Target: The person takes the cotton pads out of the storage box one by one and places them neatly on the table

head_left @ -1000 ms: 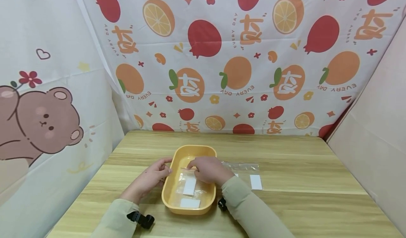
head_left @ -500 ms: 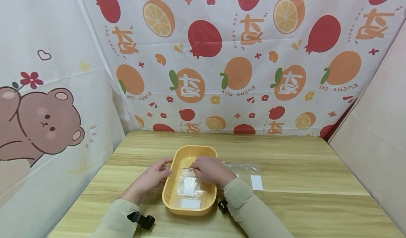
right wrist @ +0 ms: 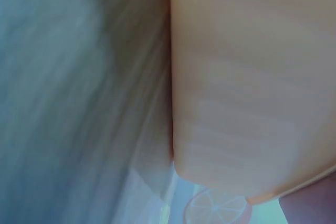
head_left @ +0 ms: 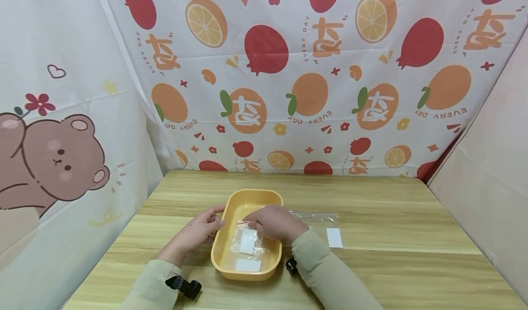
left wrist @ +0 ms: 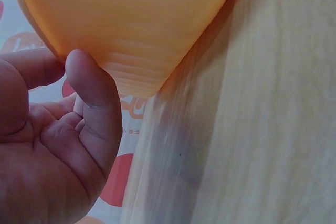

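A deep yellow plastic tray [head_left: 246,275] with rounded corners stands on the table. My left hand [head_left: 197,232] holds its left rim; in the left wrist view the thumb [left wrist: 86,72] lies against the outer wall. My right hand [head_left: 276,220] reaches over the right rim and pinches the top edge of a clear zip-lock bag [head_left: 247,242] with a white label, inside the tray. Under that bag, at the tray's near end, shows another white label [head_left: 248,265]. In the right wrist view the tray's wall [right wrist: 252,87] hides nearly all of the right hand.
To the right of the tray, another clear zip-lock bag [head_left: 317,219] with a white label [head_left: 334,238] lies flat on the wooden table [head_left: 392,223], partly behind the right arm. Printed cloth hangs behind the table and at both sides.
The pinched bag shifts and tilts slightly in the tray as the right fingers move along its top edge. The left hand and the tray stay where they were.
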{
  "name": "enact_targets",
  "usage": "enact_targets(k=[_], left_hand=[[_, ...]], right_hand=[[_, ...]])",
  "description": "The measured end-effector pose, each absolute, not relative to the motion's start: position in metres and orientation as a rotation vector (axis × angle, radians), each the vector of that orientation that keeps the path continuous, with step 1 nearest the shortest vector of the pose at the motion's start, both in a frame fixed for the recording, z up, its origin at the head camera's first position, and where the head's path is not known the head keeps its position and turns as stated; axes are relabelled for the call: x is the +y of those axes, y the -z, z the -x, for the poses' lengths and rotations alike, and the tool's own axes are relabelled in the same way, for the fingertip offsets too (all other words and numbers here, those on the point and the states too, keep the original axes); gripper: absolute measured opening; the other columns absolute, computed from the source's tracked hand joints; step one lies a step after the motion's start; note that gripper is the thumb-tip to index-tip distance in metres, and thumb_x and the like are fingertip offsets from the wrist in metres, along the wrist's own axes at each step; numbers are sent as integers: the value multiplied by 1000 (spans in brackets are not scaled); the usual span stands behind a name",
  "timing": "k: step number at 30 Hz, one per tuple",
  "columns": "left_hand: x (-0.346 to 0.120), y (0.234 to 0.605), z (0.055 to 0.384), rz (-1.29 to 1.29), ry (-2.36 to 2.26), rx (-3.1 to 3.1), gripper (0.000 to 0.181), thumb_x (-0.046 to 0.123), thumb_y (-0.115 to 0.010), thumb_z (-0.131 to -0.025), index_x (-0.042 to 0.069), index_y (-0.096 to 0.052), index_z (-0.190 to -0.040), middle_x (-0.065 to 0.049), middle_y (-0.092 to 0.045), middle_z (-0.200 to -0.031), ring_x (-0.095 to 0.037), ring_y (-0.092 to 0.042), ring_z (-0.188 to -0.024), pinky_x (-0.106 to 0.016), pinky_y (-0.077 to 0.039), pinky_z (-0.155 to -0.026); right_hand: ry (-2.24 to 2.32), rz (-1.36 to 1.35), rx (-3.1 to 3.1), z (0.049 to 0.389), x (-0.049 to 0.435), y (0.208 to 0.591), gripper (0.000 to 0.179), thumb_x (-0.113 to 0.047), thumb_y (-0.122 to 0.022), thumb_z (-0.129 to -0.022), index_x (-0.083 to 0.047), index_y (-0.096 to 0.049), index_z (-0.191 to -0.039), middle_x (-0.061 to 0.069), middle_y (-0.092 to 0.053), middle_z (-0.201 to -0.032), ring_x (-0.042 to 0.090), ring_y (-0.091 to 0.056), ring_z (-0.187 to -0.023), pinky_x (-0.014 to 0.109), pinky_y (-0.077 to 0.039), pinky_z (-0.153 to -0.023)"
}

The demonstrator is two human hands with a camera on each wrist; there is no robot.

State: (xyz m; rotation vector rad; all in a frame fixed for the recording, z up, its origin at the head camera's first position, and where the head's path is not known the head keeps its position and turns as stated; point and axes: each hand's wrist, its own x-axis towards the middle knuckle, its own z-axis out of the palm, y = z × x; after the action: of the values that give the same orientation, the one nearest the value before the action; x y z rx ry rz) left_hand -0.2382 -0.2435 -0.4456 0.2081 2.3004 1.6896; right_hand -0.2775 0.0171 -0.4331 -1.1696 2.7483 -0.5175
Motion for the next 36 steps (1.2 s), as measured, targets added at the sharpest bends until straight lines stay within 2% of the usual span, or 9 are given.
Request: enact_targets(k=[3,6,10,15,18,24,28,34,36], left_hand=[[-244,445,238,-227,-1688,2299,55,14,-53,-104,5,-34,-155,-18,-54,-104,-27,-61,-83,-37,-55,-65],[-244,445,238,-222,-1689,2301,54,15,-53,-105,5,-34,-155,-19,-54,-105,-27,-61,-84,-38,-56,-66],[-244,444,237,-186,-1692,2304,53,16,-53,-105,7,-35,-155,-19,-55,-106,-28,-62,-87,-40,-56,-69],[-244,443,235,-213,-1697,2293,54,16,-51,-106,4,-33,-155,-19,-54,-107,-28,-62,-88,-41,-57,-71],[-243,442,234,-229,-1705,2287,55,16,-51,-106,3,-32,-155,-19,-54,-107,-28,-63,-88,-42,-57,-71],[-241,443,235,-192,-1701,2286,53,17,-52,-106,7,-35,-155,-19,-54,-108,-28,-63,-91,-42,-58,-74],[-241,445,237,-189,-1701,2278,53,17,-52,-106,8,-36,-155,-19,-54,-108,-28,-63,-91,-43,-58,-75],[-242,445,238,-221,-1708,2258,54,17,-51,-106,6,-34,-156,-19,-55,-107,-28,-63,-90,-43,-58,-74],[-243,444,238,-231,-1710,2253,55,18,-51,-106,6,-32,-156,-19,-55,-107,-28,-63,-90,-43,-58,-74]], right_hand=[[513,1180,2721,278,19,432,36,-30,-47,-107,-36,-62,-140,-18,-62,-133,8,-55,-126,38,-34,-114],[514,1173,2698,277,21,430,39,-28,-44,-108,-37,-58,-144,-16,-60,-137,12,-51,-133,39,-27,-118],[514,1178,2691,277,21,427,38,-29,-46,-108,-37,-60,-142,-15,-61,-135,16,-54,-129,41,-38,-111],[647,1160,2681,278,22,428,37,-21,-51,-106,-34,-64,-138,-17,-65,-126,5,-59,-112,33,-48,-98],[736,1148,2678,277,23,428,39,-17,-49,-106,-33,-65,-138,-18,-66,-125,2,-58,-113,32,-48,-98],[873,1135,2654,276,29,427,38,-18,-48,-107,-27,-63,-140,-17,-61,-134,6,-54,-123,37,-45,-104],[994,1140,2627,276,35,425,37,-19,-46,-107,-25,-64,-139,-18,-61,-134,4,-54,-123,36,-45,-104],[1172,1088,2539,274,43,418,42,-9,-40,-106,-18,-65,-138,-6,-71,-117,6,-66,-98,28,-53,-87],[1213,1078,2526,274,46,415,44,-6,-38,-105,-17,-65,-138,-4,-72,-114,7,-68,-96,29,-54,-86]])
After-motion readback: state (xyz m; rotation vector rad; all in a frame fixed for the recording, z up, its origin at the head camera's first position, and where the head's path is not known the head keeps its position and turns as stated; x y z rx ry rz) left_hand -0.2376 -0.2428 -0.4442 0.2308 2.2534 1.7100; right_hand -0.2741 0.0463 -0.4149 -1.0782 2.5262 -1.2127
